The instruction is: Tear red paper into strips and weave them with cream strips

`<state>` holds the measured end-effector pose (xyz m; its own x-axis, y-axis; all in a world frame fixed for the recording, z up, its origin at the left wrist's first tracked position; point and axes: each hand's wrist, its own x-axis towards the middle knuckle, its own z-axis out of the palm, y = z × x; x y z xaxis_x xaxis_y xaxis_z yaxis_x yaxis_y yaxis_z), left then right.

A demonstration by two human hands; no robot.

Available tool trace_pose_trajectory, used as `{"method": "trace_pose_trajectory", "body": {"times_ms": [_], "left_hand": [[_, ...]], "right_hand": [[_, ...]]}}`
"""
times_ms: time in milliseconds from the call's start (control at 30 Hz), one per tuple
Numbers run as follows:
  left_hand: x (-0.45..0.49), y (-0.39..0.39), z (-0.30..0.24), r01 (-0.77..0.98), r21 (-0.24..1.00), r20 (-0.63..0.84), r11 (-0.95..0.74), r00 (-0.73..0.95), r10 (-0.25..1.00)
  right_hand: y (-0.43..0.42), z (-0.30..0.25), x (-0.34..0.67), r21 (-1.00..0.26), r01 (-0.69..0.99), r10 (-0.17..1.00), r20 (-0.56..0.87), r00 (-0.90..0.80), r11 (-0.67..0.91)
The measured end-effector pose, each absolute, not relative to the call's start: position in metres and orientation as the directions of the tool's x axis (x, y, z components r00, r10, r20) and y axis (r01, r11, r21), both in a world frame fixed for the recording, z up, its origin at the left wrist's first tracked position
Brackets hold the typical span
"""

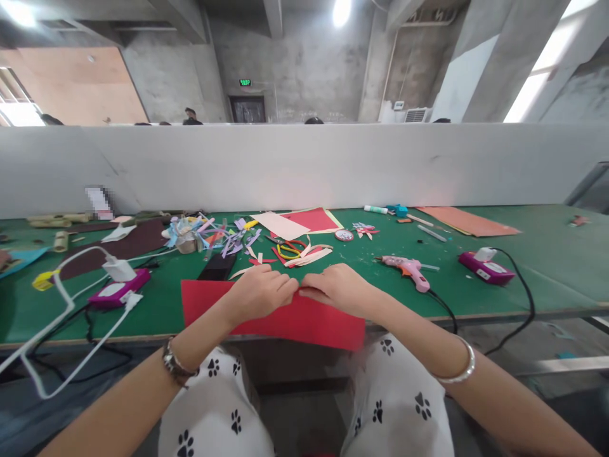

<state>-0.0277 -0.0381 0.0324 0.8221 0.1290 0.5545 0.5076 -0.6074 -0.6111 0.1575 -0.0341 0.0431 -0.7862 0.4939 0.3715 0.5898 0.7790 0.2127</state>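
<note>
A red sheet of paper (pixel 285 327) hangs partly over the table's front edge in front of me. My left hand (pixel 264 292) is closed on its upper edge near the middle, fingers pressed together. Close beside it, my right hand (pixel 335 289) pinches the same edge, the fingertips almost meeting the left ones. Just beyond my hands lie pliers (pixel 292 247) with red and yellow handles, and pale paper strips (pixel 314 255). A black phone-like slab (pixel 217 266) is partly covered by the red sheet.
A pink glue gun (pixel 406 270) lies at right, its cord running off the edge. Purple power blocks (pixel 485 266) sit on both sides, with cables. Paper scraps (pixel 238 241) and red and pale sheets (pixel 311 220) lie further back, before a white partition (pixel 304 165).
</note>
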Motion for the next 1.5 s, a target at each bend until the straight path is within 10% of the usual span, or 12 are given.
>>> {"method": "trace_pose_trajectory", "body": {"times_ms": [633, 733, 900, 1500], "left_hand": [[-0.140, -0.029, 0.039, 0.554, -0.751, 0.513, -0.360, 0.832, 0.210], [-0.136, -0.035, 0.042, 0.720, -0.652, 0.681, -0.239, 0.694, 0.232], [-0.072, -0.048, 0.042, 0.650, -0.548, 0.615, -0.527, 0.740, 0.273], [-0.049, -0.034, 0.027, 0.427, -0.695, 0.447, -0.579, 0.887, 0.118]], "right_hand": [[-0.029, 0.048, 0.206, 0.046, 0.648, 0.612, 0.284, -0.738, 0.760], [-0.030, 0.047, 0.206, 0.143, 0.644, 0.586, 0.303, -0.752, 0.752], [-0.032, 0.044, 0.189, 0.397, 0.479, 0.363, 0.334, -0.870, 0.783], [-0.015, 0.027, 0.199, 0.640, 0.417, 0.183, 0.400, -0.898, 0.646]]}}
